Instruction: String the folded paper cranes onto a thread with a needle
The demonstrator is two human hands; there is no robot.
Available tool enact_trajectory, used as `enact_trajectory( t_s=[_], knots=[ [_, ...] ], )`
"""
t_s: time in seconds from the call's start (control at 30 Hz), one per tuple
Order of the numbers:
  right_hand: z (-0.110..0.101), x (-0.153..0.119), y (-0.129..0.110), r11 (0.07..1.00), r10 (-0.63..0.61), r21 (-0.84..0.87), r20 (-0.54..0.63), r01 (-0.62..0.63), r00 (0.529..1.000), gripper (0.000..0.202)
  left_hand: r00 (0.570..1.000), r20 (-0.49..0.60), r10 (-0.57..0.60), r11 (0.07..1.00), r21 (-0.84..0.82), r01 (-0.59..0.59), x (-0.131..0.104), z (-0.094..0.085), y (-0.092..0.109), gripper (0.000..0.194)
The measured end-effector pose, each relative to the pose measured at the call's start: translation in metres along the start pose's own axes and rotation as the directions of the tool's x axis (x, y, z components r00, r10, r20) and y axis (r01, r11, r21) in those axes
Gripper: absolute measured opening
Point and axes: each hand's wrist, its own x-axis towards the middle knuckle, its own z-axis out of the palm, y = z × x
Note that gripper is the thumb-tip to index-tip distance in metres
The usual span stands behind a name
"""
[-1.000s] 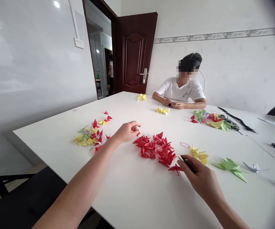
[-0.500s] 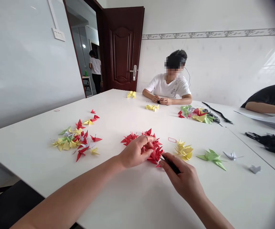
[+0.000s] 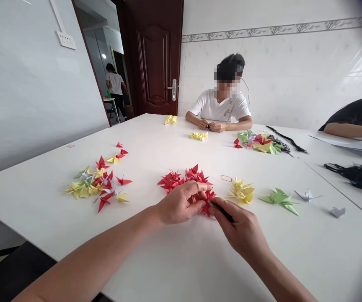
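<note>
Cranes [image 3: 195, 174] red, pointed; right fingers [image 3: 228, 205] clamped on black tool [image 3: 224, 212]; left fingers [image 3: 196, 186], grip unclear.

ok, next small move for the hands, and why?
Probably close the left hand on one red crane and steady it: its fingers curl around the pile's near side, and the black tool in the right hand points there. Whether it already grips one is unclear.

Bright; upper right corner seemingly blurred.
</note>
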Motion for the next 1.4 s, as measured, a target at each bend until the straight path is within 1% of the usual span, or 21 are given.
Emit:
enact_trajectory(
  t_s=[0.13, 0.33, 0.5, 0.7, 0.83, 0.97, 1.07, 1.17, 1.3, 1.37, 1.4],
  knots=[
    [-0.001, 0.001, 0.0, 1.0, -0.006, -0.019, 0.006, 0.006, 1.0, 0.023, 1.0, -0.002, 0.006, 1.0, -0.001, -0.006, 0.0, 0.0, 0.001, 0.036],
    [0.0, 0.001, 0.005, 0.998, -0.038, -0.045, 0.016, 0.039, 0.999, 0.024, 1.0, 0.001, 0.01, 1.0, -0.006, -0.01, 0.0, -0.001, 0.003, 0.032],
    [-0.002, 0.002, 0.003, 0.999, -0.02, -0.038, 0.038, 0.022, 0.999, 0.026, 1.0, -0.016, -0.001, 1.0, 0.012, 0.001, 0.001, -0.001, 0.003, 0.034],
    [-0.004, 0.003, -0.003, 1.0, 0.021, 0.0, 0.008, -0.021, 1.0, 0.027, 0.997, -0.071, -0.013, 0.998, 0.066, 0.018, 0.001, -0.006, 0.0, 0.032],
    [-0.004, 0.002, -0.001, 0.998, 0.062, 0.019, -0.04, -0.062, 0.997, 0.028, 0.99, -0.139, -0.018, 0.997, 0.077, 0.029, 0.003, -0.01, -0.003, 0.033],
    [-0.003, 0.002, 0.004, 0.995, 0.102, 0.018, -0.074, -0.1, 0.992, 0.031, 0.973, -0.222, -0.061, 0.989, 0.117, 0.089, 0.006, -0.017, -0.011, 0.03],
    [-0.002, 0.003, 0.008, 0.994, 0.111, -0.009, -0.084, -0.112, 0.99, 0.031, 0.967, -0.24, -0.091, 0.987, 0.105, 0.119, 0.007, -0.02, -0.02, 0.032],
    [-0.001, 0.004, 0.011, 0.992, 0.116, -0.044, -0.104, -0.122, 0.988, 0.031, 0.97, -0.237, -0.05, 0.989, 0.122, 0.08, 0.006, -0.019, -0.027, 0.031],
    [0.0, 0.002, 0.021, 0.991, 0.066, -0.106, -0.125, -0.08, 0.99, 0.037, 0.965, -0.253, 0.073, 0.982, 0.185, -0.026, 0.006, -0.016, -0.032, 0.027],
    [0.001, 0.0, 0.031, 0.982, 0.084, -0.154, -0.161, -0.109, 0.983, 0.04, 0.964, -0.241, 0.111, 0.969, 0.241, -0.052, 0.008, -0.022, -0.033, 0.025],
    [0.001, 0.0, 0.037, 0.976, 0.084, -0.187, -0.162, -0.114, 0.983, 0.041, 0.97, -0.222, 0.095, 0.959, 0.28, -0.03, 0.008, -0.029, -0.033, 0.025]
  ],
)
